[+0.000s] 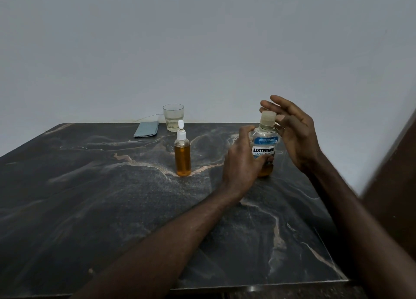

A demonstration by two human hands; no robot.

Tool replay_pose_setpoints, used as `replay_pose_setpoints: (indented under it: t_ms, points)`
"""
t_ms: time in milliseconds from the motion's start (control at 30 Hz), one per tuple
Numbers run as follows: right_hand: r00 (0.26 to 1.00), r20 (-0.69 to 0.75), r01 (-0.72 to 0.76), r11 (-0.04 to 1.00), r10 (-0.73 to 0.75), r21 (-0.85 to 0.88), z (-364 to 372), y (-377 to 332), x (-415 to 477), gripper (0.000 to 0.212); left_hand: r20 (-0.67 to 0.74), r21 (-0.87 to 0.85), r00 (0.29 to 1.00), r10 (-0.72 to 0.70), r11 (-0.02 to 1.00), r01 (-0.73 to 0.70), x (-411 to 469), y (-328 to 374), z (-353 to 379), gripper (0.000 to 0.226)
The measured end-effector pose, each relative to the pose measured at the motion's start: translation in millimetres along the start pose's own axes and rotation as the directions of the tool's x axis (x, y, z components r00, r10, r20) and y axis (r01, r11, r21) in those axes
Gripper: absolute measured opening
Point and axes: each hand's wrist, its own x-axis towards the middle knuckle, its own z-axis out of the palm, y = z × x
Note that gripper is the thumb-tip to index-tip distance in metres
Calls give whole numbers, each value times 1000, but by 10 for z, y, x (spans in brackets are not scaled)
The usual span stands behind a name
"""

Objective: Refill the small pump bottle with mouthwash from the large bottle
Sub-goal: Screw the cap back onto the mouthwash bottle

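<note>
Both arms reach in from the near edge of the counter (90, 208) toward the large bottle (264, 139), which stands upright on it toward the far right. The left hand (242, 163) wraps the bottle's labelled body, a firm grip holding it steady. The right hand (295, 132) is just right of the bottle's neck with its fingers spread and relaxed, a wide grip holding nothing. Its fingertips are close around the cap (267, 116), but I cannot tell whether they touch it.

The cap sits on the neck, and only a little amber liquid shows at the bottle's foot. Left of the large bottle, near but apart, the small pump bottle (182, 157) stands upright, amber almost to its shoulder, with its white pump head in place. Judging by that, the pouring looks done and the step in hand is the cap, most likely screwing it tight, though loosening cannot be ruled out. The next move calls for the right fingers to close on the cap and twist while the left hand keeps the bottle from turning.

Behind and left of the large bottle, a glass (173, 117) stands by the wall, with a folded grey-blue cloth (146, 129) further left. Nothing stands between the hands and the cap.
</note>
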Motion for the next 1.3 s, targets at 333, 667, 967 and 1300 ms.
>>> replay_pose_setpoints:
  t_ms: [333, 667, 967, 1300]
  points:
    - [998, 44, -34, 999, 34, -8, 24, -4, -19, 47, 5, 1, 1000, -6, 1000, 6, 0, 0, 7, 79]
    - [998, -25, -52, 999, 52, 3, 13, 15, -5, 55, -14, -11, 1000, -10, 1000, 10, 1, 4, -3, 76]
    - [995, -93, -32, 998, 27, -51, 46, 13, -10, 57, -23, 22, 1000, -7, 1000, 7, -5, 1, 33, 77]
    - [997, 24, -68, 997, 69, -47, -9, 107, -47, 70, 43, -24, 999, -11, 1000, 12, 25, -57, 19, 78]
